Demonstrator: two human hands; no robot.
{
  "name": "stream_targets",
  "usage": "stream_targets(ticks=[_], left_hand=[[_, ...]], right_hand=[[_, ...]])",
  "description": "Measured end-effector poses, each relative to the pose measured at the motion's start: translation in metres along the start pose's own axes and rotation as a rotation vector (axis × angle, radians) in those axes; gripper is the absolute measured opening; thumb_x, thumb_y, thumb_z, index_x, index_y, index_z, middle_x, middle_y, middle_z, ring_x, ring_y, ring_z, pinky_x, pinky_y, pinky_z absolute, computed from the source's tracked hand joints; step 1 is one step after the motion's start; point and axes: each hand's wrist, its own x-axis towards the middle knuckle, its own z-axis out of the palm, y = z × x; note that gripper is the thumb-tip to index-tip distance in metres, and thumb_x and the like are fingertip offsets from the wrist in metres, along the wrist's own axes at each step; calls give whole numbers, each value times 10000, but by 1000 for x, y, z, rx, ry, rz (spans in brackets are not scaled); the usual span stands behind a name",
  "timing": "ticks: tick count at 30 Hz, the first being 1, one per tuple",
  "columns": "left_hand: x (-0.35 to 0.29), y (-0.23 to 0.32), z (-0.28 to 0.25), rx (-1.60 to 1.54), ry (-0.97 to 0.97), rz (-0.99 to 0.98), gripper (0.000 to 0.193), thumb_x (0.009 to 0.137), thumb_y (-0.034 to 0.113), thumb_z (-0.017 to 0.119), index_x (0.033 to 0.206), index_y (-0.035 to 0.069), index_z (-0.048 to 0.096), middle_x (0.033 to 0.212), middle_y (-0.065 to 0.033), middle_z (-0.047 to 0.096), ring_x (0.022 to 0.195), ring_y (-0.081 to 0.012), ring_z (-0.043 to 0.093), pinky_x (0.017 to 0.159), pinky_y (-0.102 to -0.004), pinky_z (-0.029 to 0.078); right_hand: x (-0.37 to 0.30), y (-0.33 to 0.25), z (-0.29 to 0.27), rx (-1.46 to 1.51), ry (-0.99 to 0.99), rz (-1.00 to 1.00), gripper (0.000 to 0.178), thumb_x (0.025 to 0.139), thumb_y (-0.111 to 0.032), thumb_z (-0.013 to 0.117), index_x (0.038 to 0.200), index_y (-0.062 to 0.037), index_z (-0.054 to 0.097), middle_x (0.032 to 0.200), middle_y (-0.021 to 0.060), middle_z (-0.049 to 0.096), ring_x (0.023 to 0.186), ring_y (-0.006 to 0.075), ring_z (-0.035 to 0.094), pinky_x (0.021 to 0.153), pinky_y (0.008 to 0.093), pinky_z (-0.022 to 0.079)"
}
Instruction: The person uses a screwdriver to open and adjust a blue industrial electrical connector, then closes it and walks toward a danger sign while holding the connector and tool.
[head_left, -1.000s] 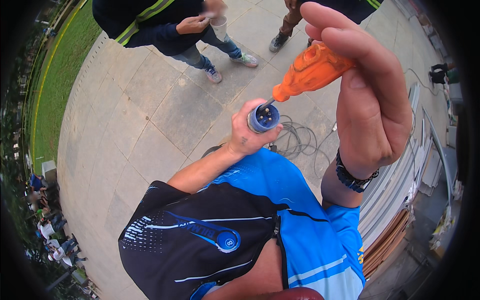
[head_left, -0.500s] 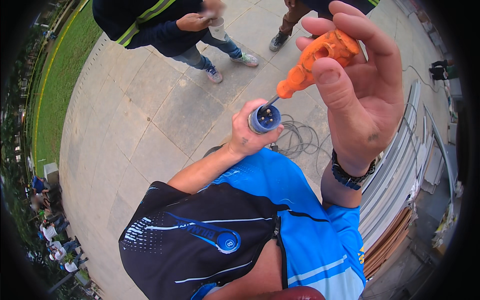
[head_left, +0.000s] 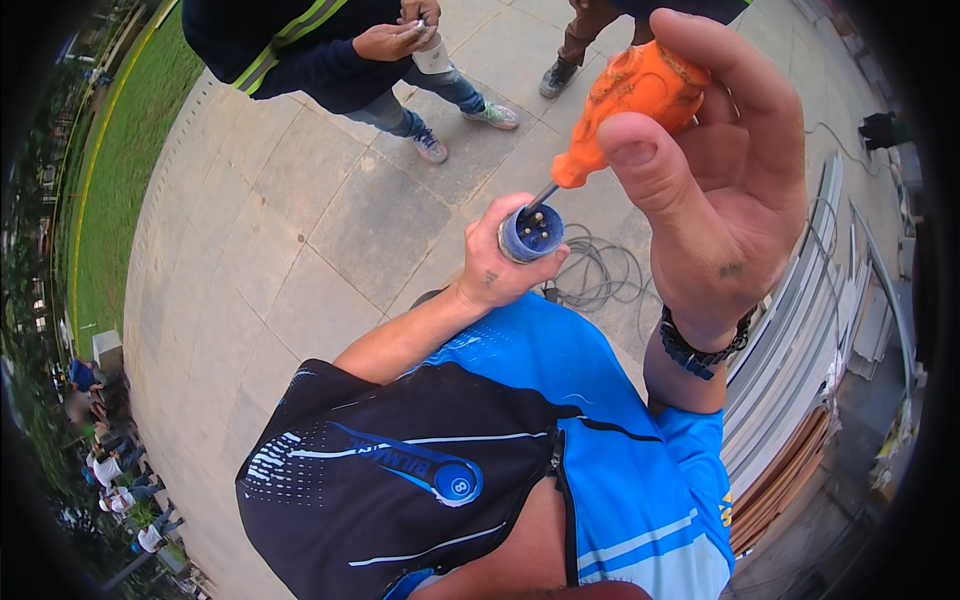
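Hanging over grey stone paving [head_left: 300, 260], a round blue plastic plug [head_left: 528, 245] is being clasped by fingers of the left hand [head_left: 490, 258]; an orange-handled screwdriver [head_left: 632, 95], shaft inside, is being clamped by those of the right hand [head_left: 710, 195]. Green grass [head_left: 130, 170] is lying left.

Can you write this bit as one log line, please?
left hand: gripping blue plug; right hand: holding orange screwdriver; shaft: into plug's open end; person ahead: holding white cup

The left hand [head_left: 487, 266] grips the round blue plug [head_left: 530, 246], pins [head_left: 538, 218] exposed, while the right hand [head_left: 722, 205] holds the orange-handled screwdriver [head_left: 622, 108] between thumb and fingers, its shaft inserted inside the plug's rim.
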Motion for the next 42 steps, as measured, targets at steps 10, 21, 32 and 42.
stream_targets(ticks=[10, 21, 32, 42], left_hand=[[3, 5, -2, 29, -10, 6, 565, 682, 121, 862, 1135, 13, 543, 881, -85, 681, 783, -157, 676, 716, -295, 546], [4, 9, -1, -30, -29, 0, 557, 687, 99, 854, 1141, 11, 543, 887, -83, 686, 800, -154, 687, 730, -290, 553], [7, 11, -3, 28, -34, 72, 565, 679, 95, 858, 1142, 14, 544, 892, -85, 690, 795, -160, 691, 719, -290, 558], [2, 7, -3, 11, -51, 40, 568, 681, 98, 860, 1145, 15, 544, 895, -84, 691, 808, -156, 693, 732, -293, 562]], right_hand=[[-3, 1, -22, 97, 1, -81, 431, 958, -29, 431, 1384, 30, 437, 1287, 278, 558, 1139, 397, 613, 922, 529, 546], [-9, -13, -43, -47, -59, -72, 429, 982, -93, 494, 1400, -6, 453, 1315, 263, 546, 1150, 399, 611, 931, 548, 535], [-16, 1, -34, -36, 6, -62, 403, 970, -57, 534, 1363, 14, 481, 1269, 253, 584, 1109, 367, 640, 913, 528, 554], [-15, -15, -23, -197, -17, 36, 442, 925, -81, 643, 1320, 25, 475, 1215, 256, 607, 1083, 317, 653, 912, 441, 554]])
